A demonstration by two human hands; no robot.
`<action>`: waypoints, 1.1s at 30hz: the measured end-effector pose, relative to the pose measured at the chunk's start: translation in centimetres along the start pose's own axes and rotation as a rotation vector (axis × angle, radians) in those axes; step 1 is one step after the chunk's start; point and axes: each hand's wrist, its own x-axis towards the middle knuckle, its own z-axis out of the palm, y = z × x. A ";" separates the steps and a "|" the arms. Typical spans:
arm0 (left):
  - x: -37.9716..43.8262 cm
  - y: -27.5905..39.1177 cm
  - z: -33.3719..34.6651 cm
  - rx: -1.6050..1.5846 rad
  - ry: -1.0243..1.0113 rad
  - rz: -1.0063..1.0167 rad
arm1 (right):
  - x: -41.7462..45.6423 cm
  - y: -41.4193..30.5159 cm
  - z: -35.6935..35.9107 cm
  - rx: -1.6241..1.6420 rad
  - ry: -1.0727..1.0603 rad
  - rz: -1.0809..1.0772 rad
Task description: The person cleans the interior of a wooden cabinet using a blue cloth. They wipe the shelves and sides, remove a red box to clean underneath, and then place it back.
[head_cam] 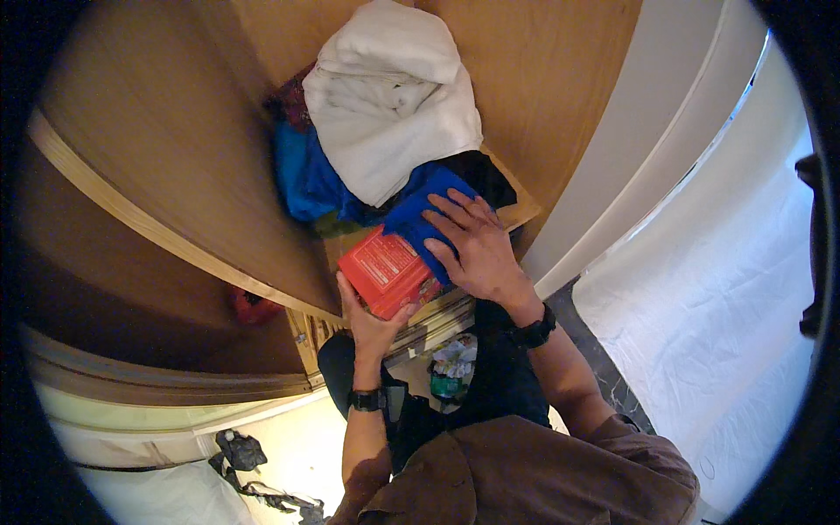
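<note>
My left hand (374, 325) grips the lower end of a red printed box (380, 266), with the thumb on one side and fingers on the other. A blue cloth (426, 197) covers the box's upper right part, and my right hand (476, 246) lies over it with fingers spread, pressing the cloth against the box. Just beyond, a bulky white folded cloth (400, 105) rests on a pile of fabrics inside a wooden cabinet. Blue fabric (305, 177) shows at the pile's left and black fabric (489, 174) at its right.
A wooden cabinet panel (177, 144) stands on the left, with a red object (252, 305) behind its edge. White sheeting (709, 315) hangs at the right. A green and white item (451, 374) lies below, between my legs. Black crumpled material (243, 453) is at the lower left.
</note>
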 end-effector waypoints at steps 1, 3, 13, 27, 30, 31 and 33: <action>0.3 1.6 -0.3 0.137 0.001 0.090 | 0.0 0.1 0.0 0.026 0.022 0.016; 1.0 4.6 -1.1 0.412 0.010 0.270 | 0.3 -0.2 0.5 0.081 0.067 0.043; 7.6 14.8 4.5 1.080 -0.481 0.305 | 0.4 3.2 3.2 0.736 0.199 0.582; 5.0 6.5 0.7 0.172 -0.040 0.334 | 0.7 -3.2 -2.5 0.310 0.248 0.163; 3.7 2.2 0.4 -0.085 0.002 0.194 | 1.1 -6.4 -2.1 0.058 0.142 -0.004; 3.5 1.4 0.4 -0.191 0.001 0.142 | 1.2 -7.5 -2.0 0.010 0.115 -0.043; 3.1 -0.4 0.1 -0.161 -0.018 0.118 | 1.4 -9.5 -0.6 0.060 0.061 -0.124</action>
